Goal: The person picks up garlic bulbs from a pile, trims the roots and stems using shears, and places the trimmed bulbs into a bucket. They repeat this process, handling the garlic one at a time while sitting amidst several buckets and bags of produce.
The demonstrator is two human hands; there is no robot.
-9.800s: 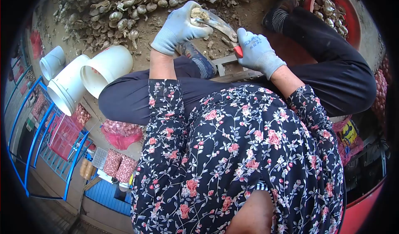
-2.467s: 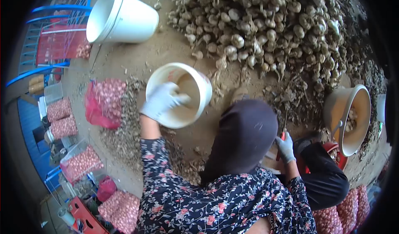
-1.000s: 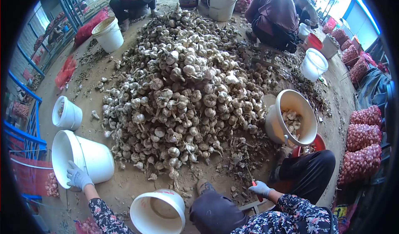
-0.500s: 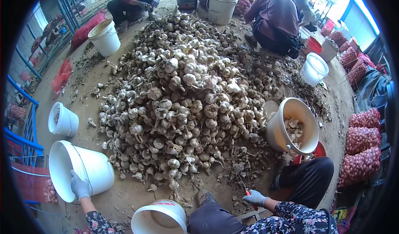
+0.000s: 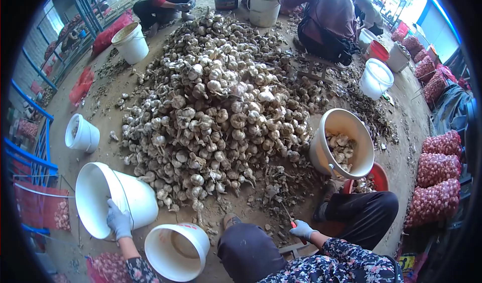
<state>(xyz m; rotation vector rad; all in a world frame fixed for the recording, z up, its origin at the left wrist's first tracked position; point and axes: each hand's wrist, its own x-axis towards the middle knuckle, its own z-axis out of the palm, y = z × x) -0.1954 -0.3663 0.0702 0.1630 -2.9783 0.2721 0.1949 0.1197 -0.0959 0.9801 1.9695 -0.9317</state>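
Observation:
My left hand (image 5: 119, 219), in a grey glove, has its fingers wrapped over the rim of a large white bucket (image 5: 142, 198) that lies tilted at the lower left. In my right hand (image 5: 302, 230), also gloved, is a red-handled knife (image 5: 287, 212) whose blade points up and left toward the heap. The large pile of garlic bulbs (image 5: 221, 117) lies in front of me. Beside my left arm a second white bucket (image 5: 176, 252) leans with its mouth toward me. At the right, a cream bucket (image 5: 342, 142) holds some garlic bulbs.
A red basin (image 5: 380, 178) with garlic sits behind the cream bucket. A small white bucket (image 5: 83, 134) stands at the left. Co-workers (image 5: 329, 19) crouch beyond the pile near more buckets. Filled red net sacks (image 5: 438, 170) line the right side. Blue metal rails run along the left.
The large white bucket has shifted right in the view with my left hand on it. The whole view has moved somewhat. A co-worker at the top right now reaches to a bucket.

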